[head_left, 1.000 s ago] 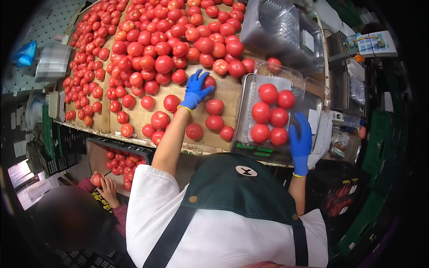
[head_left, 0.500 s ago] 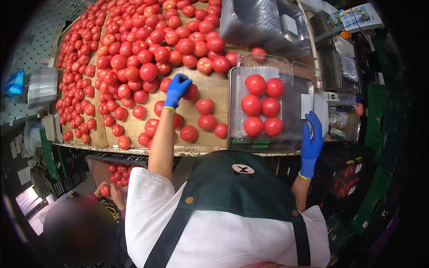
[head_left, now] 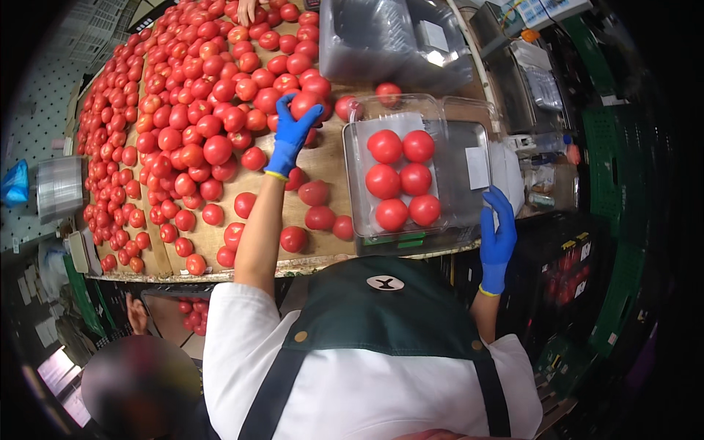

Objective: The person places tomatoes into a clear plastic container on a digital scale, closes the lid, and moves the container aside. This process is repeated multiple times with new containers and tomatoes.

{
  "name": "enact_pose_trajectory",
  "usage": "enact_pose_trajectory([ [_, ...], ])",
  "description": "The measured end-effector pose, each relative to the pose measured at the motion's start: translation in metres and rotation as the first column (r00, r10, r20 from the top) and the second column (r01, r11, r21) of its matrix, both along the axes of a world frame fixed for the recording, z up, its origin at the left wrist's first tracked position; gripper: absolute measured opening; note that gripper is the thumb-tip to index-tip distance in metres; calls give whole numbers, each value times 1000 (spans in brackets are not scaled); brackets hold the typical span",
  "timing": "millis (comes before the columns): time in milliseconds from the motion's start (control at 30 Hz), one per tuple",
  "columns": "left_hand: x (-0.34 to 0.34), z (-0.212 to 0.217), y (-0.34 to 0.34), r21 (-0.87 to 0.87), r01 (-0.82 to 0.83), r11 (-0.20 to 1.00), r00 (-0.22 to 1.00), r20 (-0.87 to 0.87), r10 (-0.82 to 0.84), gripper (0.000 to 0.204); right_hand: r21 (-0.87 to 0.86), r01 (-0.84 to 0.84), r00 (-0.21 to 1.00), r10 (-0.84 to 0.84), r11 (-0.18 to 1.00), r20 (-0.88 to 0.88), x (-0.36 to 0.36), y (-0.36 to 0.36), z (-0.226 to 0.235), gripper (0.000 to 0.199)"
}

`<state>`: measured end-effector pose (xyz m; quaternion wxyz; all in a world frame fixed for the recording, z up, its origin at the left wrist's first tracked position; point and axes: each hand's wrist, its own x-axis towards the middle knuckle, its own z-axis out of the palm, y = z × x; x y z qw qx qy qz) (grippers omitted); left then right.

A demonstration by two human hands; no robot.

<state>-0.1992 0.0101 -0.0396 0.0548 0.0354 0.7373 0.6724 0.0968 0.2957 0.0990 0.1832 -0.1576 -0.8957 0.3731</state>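
My left hand [head_left: 288, 143], in a blue glove, reaches over the tomato pile with its thumb and fingers on either side of a red tomato [head_left: 306, 105]. A clear clamshell pack [head_left: 354, 180] stands at the right front of the table, its lid half laid out to the right. Several tomatoes [head_left: 383, 180] sit in it in two columns on a white sheet. My right hand [head_left: 497, 238], also blue-gloved, has its fingers stretched out by the pack's right edge, fingertips at or close to the rim; whether they touch is unclear.
Loose tomatoes [head_left: 198, 114] cover much of the wooden table [head_left: 334, 249]. Stacked clear packs [head_left: 374, 44] stand at the back right. Another person's hand [head_left: 248, 10] reaches in at the far edge. Someone is low at the left, beside a crate of tomatoes [head_left: 195, 317].
My left hand has moved farther over the pile, its fingers now spread round a tomato. My right hand stays by the pack. Another hand has appeared at the far edge.
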Motion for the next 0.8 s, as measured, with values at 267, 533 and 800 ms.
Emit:
enact_pose_trajectory([
  [267,35,94,87,-618,186,764,528,-593,-608,56,-62,-114,985,105,992,-135,-27,-26,29,25],
  [533,14,94,0,-455,244,857,687,-543,-483,33,-287,-28,999,20,958,-31,62,-8,-2,24],
  [800,32,178,-19,-276,171,946,834,-470,-288,28,-948,205,892,351,244,283,81,-13,-48,38],
])
